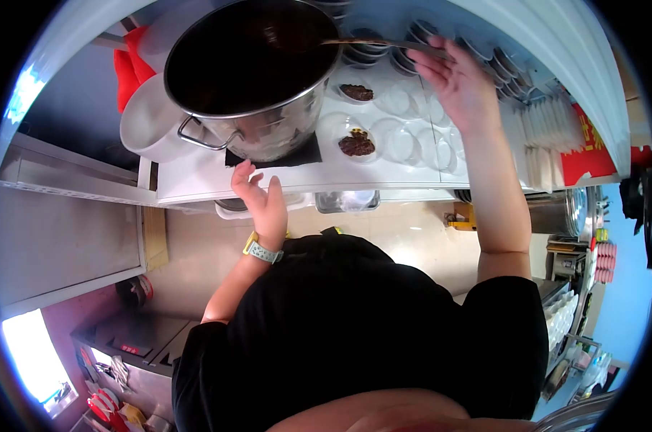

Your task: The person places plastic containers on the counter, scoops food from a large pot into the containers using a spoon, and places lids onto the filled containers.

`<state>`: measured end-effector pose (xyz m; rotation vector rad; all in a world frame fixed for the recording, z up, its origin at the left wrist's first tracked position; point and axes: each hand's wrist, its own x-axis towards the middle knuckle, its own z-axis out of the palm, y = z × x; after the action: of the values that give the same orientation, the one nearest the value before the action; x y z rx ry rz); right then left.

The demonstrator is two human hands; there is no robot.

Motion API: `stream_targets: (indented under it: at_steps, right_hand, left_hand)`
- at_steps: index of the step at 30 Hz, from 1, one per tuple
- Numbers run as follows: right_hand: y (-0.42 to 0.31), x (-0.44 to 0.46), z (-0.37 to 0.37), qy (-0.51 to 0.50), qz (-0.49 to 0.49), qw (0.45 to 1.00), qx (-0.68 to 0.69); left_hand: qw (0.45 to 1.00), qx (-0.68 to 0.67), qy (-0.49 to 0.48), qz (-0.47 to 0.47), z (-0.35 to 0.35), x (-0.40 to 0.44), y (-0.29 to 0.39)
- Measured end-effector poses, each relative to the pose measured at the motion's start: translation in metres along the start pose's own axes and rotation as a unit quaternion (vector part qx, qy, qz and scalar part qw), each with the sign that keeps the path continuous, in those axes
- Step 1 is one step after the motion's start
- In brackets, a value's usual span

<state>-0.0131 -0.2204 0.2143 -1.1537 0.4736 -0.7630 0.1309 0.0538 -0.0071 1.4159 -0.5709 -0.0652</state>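
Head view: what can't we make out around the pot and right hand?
All in the head view:
Pot contents: lost in its dark interior.
Utensil far end: hidden in the same darkness.
Clear cups: rightmost ones partly behind the right forearm.

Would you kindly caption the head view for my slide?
Right hand holds a long-handled utensil that reaches into the metal pot.

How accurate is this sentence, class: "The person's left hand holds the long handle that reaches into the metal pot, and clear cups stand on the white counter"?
The hand is wrong: the head view shows the right hand holding the long handle that reaches into the metal pot. Clear cups do stand on the white counter.
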Motion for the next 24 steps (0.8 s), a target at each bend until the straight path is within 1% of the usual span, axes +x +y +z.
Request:
stream_targets:
  at_steps: [1,3,4,5,6,7,8,9,10,12,13,15,17,18,19,20,21,22,23,24]
  right_hand:
    - [-0.007,-0.006,-0.014,0.003,-0.002,1.000,-0.002]
    - [-0.019,-0.019,-0.046,0.058,-0.037,0.997,-0.018]
    - [-0.023,-0.025,-0.068,0.061,-0.037,0.997,-0.021]
    - [-0.025,-0.032,-0.092,0.095,-0.041,0.994,-0.030]
    - [-0.023,-0.038,-0.112,0.130,-0.045,0.990,-0.040]
    - [-0.017,-0.044,-0.127,0.132,-0.045,0.989,-0.042]
    - [-0.010,-0.050,-0.143,0.163,-0.058,0.984,-0.048]
    - [-0.001,-0.056,-0.156,0.196,-0.071,0.977,-0.054]
    - [0.009,-0.061,-0.161,0.198,-0.072,0.976,-0.056]
    - [0.035,-0.069,-0.165,0.240,-0.080,0.959,-0.124]
    - [0.048,-0.074,-0.171,0.213,-0.085,0.957,-0.180]
    - [0.076,-0.080,-0.177,0.194,-0.098,0.950,-0.226]
    - [0.108,-0.083,-0.191,0.115,-0.199,0.922,-0.310]
    - [0.116,-0.081,-0.191,0.074,-0.270,0.871,-0.403]
    - [0.117,-0.084,-0.194,0.073,-0.269,0.872,-0.403]
    - [0.119,-0.090,-0.197,0.033,-0.285,0.817,-0.500]
    - [0.115,-0.095,-0.189,-0.007,-0.298,0.751,-0.589]
    - [0.114,-0.097,-0.186,-0.033,-0.303,0.753,-0.583]
    - [0.116,-0.099,-0.188,-0.034,-0.302,0.754,-0.582]
    - [0.117,-0.101,-0.189,-0.051,-0.295,0.744,-0.597]
  left_hand:
    - [1.000,-0.003,-0.002,-0.001,-0.001,-0.003,-0.004]
    - [0.998,-0.036,-0.052,0.018,-0.004,-0.008,-0.015]
    - [0.997,-0.050,-0.050,0.017,0.000,-0.009,-0.015]
    - [0.997,-0.053,-0.051,0.016,0.004,-0.009,-0.012]
    - [0.993,-0.071,-0.091,0.001,0.008,-0.009,-0.008]
    - [0.987,-0.088,-0.131,-0.014,0.012,-0.010,-0.006]
    - [0.987,-0.091,-0.133,-0.016,0.017,-0.011,-0.007]
    - [0.983,-0.093,-0.152,-0.037,0.023,-0.012,-0.008]
    - [0.979,-0.095,-0.170,-0.058,0.028,-0.012,-0.009]
    - [0.978,-0.094,-0.176,-0.059,0.037,-0.015,-0.009]
    - [0.978,-0.089,-0.179,-0.058,0.041,-0.015,-0.008]
    - [0.976,-0.100,-0.181,-0.065,0.045,-0.018,-0.008]
    - [0.974,-0.109,-0.183,-0.073,0.047,-0.020,-0.008]
    - [0.975,-0.108,-0.180,-0.070,0.048,-0.020,-0.008]
    - [0.976,-0.107,-0.177,-0.068,0.048,-0.021,-0.008]
    - [0.976,-0.106,-0.177,-0.069,0.048,-0.022,-0.008]
    - [0.978,-0.098,-0.172,-0.069,0.048,-0.022,-0.009]
    - [0.980,-0.089,-0.166,-0.069,0.049,-0.021,-0.009]
    - [0.980,-0.088,-0.165,-0.070,0.048,-0.021,-0.009]
    - [0.982,-0.077,-0.160,-0.068,0.048,-0.021,-0.009]
